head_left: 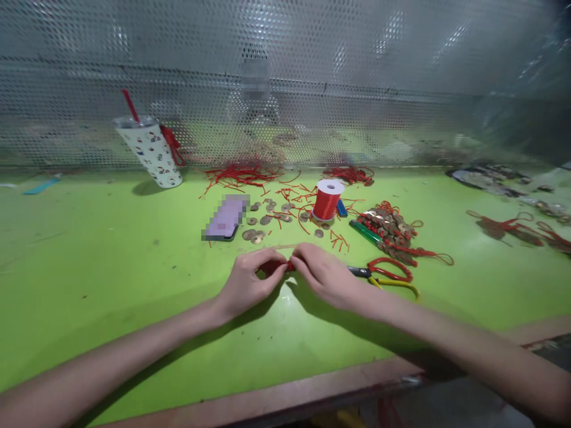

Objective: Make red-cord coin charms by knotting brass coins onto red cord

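Note:
My left hand [256, 274] and my right hand [323, 276] meet above the green table, fingertips almost touching. Both are closed in a pinch on a red cord [291, 266], most of it hidden by the fingers. To the right of my right hand lie scissors [388, 274] with one red and one yellow handle, their blades partly behind the hand. Just beyond my hands several loose brass coins [267, 219] are scattered among short red cord snippets [339, 240]. A spool of red cord [328, 201] stands upright behind my right hand.
A phone [226, 217] lies left of the coins. Farther back stand a patterned tumbler [154, 151] with a red straw and a red cord heap [243, 173]. Knotted coin strings [392, 230] and a green lighter [364, 232] lie at right. Perforated metal [285, 131] closes the back.

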Motion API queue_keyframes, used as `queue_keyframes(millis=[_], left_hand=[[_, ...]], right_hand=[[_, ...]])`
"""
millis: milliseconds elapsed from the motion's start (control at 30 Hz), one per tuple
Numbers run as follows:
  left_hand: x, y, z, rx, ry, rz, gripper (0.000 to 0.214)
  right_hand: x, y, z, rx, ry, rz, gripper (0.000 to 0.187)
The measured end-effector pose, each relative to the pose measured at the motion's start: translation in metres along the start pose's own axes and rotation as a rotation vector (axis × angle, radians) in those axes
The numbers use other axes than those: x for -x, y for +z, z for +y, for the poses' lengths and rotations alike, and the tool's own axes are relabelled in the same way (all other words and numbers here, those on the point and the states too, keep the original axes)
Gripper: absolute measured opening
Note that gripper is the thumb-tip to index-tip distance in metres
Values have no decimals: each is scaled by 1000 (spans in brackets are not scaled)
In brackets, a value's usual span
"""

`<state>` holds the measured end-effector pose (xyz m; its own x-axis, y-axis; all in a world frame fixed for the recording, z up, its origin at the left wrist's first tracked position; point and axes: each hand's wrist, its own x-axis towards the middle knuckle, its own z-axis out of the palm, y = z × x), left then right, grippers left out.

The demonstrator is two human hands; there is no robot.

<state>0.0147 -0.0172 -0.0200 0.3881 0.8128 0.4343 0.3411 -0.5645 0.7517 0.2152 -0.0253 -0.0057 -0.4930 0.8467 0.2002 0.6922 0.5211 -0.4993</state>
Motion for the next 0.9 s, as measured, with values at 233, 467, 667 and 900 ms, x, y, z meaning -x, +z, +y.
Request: queue_keyframes(millis=[233, 467, 667, 900], left_hand=[[2, 0, -5, -56, 9, 42, 9], [2, -1, -2, -98, 12, 58, 9], [2, 0, -3, -87, -5, 43, 8], [0, 0, -2, 47, -73, -17, 7]], right_hand=[[-13, 25, 0, 27, -58, 141, 25], [-11, 35, -1, -41, -27, 196, 21], [-12, 34, 1, -164, -53, 218, 16], [-14, 32, 5, -310, -37, 205, 14]])
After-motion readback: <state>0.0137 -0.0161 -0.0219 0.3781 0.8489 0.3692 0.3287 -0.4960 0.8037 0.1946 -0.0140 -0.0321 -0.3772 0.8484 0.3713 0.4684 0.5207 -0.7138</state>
